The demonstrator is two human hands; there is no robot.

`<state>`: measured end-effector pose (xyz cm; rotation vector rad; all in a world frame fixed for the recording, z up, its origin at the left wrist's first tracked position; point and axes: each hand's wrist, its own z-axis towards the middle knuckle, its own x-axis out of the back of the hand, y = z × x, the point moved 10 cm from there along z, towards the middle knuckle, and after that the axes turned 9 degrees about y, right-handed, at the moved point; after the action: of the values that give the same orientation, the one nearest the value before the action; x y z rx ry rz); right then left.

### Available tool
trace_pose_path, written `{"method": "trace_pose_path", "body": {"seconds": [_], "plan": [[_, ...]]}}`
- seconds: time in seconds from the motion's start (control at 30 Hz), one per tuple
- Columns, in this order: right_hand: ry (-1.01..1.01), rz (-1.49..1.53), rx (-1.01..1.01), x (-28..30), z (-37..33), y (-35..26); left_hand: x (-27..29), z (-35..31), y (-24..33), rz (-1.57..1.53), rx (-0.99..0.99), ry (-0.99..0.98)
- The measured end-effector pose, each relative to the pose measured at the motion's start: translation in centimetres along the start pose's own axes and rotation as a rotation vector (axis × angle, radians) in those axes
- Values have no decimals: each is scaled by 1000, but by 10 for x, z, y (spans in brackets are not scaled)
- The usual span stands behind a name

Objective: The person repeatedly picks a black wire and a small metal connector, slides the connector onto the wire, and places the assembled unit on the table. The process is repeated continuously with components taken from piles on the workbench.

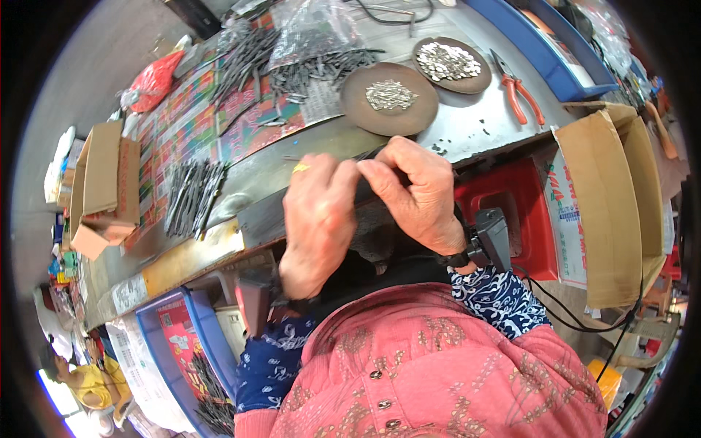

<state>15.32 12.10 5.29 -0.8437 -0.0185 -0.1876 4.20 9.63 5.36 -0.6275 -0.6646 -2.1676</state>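
Note:
My left hand [319, 215] and my right hand [415, 193] are close together over the table's front edge, fingers bent and pinched. A thin dark sliver shows between them, but my fingers cover most of what they hold. Just beyond my hands stands a round brown dish [358, 109] with a small heap of thin silvery pins [391, 95]. Behind it, a second brown dish [475, 82] carries small silvery-white pieces [447, 61]. To the left, a bundle of black strips [194, 197] lies side by side on the table.
Pliers with red handles [520, 98] lie right of the dishes. A loose pile of black strips [248, 66] with clear plastic bags [315, 31] is at the back. Cardboard boxes [102, 175] flank the table; a red plastic bin [537, 252] and a blue crate [152, 321] sit lower down.

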Motion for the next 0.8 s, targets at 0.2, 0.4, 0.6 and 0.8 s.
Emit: {"method": "trace_pose_path", "body": {"seconds": [0.2, 0.4, 0.6, 0.8], "plan": [[-32, -13, -9, -2, -2, 0, 6, 3, 0, -36, 45, 63], [-47, -23, 32, -2, -2, -8, 60, -27, -7, 3, 122, 84], [-9, -64, 61, -3, -1, -7, 35, -21, -6, 15, 55, 1], [-6, -52, 48, -4, -1, -1, -1, 1, 4, 17, -2, -7]]}}
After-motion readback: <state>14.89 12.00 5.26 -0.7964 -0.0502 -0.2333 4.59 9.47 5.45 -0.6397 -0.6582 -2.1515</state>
